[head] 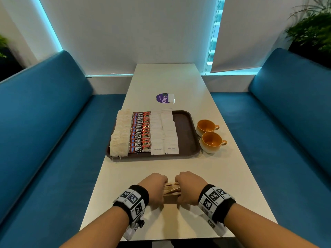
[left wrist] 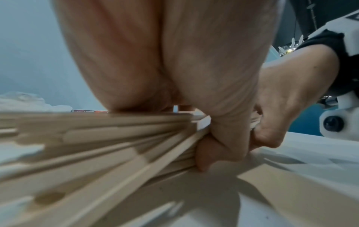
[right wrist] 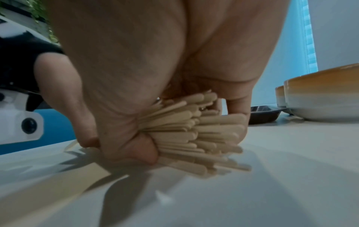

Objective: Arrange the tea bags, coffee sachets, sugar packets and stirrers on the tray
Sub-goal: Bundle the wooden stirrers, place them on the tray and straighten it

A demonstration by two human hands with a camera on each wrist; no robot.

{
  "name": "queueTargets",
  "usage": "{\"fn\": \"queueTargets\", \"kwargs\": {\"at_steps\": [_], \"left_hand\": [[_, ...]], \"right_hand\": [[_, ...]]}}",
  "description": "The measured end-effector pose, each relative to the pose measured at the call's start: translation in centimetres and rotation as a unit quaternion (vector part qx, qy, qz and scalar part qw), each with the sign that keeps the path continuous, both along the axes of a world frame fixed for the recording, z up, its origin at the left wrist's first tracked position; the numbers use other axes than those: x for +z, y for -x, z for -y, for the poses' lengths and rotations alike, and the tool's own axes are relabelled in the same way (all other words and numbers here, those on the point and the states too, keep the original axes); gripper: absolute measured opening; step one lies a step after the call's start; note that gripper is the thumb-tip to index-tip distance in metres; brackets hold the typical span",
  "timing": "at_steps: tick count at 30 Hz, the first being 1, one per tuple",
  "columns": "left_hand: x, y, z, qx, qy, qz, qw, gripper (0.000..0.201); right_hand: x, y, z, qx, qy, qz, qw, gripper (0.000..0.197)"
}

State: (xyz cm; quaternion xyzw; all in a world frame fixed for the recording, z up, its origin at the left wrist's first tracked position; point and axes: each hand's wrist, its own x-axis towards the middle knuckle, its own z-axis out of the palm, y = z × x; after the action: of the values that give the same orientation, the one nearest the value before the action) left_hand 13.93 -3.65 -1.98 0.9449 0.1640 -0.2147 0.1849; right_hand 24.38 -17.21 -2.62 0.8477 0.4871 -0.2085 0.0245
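A bundle of wooden stirrers (head: 171,189) lies crosswise near the table's front edge. My left hand (head: 155,187) grips its left part and my right hand (head: 190,187) grips its right part. The left wrist view shows the stirrers (left wrist: 101,147) fanning out under my left hand (left wrist: 215,144). In the right wrist view the stirrer ends (right wrist: 196,132) stick out past my right hand (right wrist: 136,138). Farther back, the brown tray (head: 186,133) holds rows of tea bags (head: 120,135), red coffee sachets (head: 140,133) and white sugar packets (head: 164,133). Its right strip is bare.
Two orange cups (head: 209,135) stand just right of the tray, also seen as cups (right wrist: 322,95) in the right wrist view. A purple sticker (head: 163,98) lies beyond the tray. Blue benches (head: 44,122) flank the narrow white table (head: 232,185).
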Motion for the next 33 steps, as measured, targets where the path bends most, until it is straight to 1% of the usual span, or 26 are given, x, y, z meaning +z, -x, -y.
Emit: {"fn": "queueTargets", "kwargs": {"at_steps": [3,6,9,13,15,19,24,29,33], "left_hand": [[-0.3,0.0,0.3,-0.014,-0.014,0.02,1.0,0.044],[-0.6,0.0,0.3,-0.019,-0.017,0.033,0.999,0.039],[-0.7,0.0,0.2,-0.004,-0.005,0.033,0.999,0.038],[-0.9,0.1,0.3,-0.018,-0.025,0.038,0.999,0.03],[-0.9,0.1,0.3,-0.025,-0.032,0.049,0.998,0.027],[-1.0,0.2,0.2,-0.033,-0.037,0.065,0.997,0.029],[-1.3,0.3,0.2,-0.034,-0.042,0.056,0.997,0.031],[-1.4,0.2,0.4,-0.054,-0.063,0.058,0.995,0.027],[-1.5,0.2,0.4,-0.067,-0.064,0.065,0.994,0.025]], "right_hand": [[-0.1,0.2,-0.1,0.004,-0.003,0.007,1.0,0.053],[-0.4,0.5,-0.1,-0.003,-0.014,-0.014,1.0,0.052],[-0.6,0.8,-0.1,-0.018,-0.013,-0.036,0.999,0.055],[-0.4,0.8,-0.2,-0.025,-0.004,-0.021,0.999,0.043],[-0.4,0.9,-0.2,-0.024,-0.007,-0.01,1.0,0.042],[-0.5,1.1,-0.2,-0.022,-0.017,-0.009,1.0,0.04],[0.2,1.0,-0.3,-0.029,-0.003,-0.04,0.999,0.042],[0.4,1.1,-0.5,-0.039,0.019,-0.049,0.998,0.03],[0.6,1.2,-0.4,-0.04,0.018,-0.03,0.999,0.027]]}}
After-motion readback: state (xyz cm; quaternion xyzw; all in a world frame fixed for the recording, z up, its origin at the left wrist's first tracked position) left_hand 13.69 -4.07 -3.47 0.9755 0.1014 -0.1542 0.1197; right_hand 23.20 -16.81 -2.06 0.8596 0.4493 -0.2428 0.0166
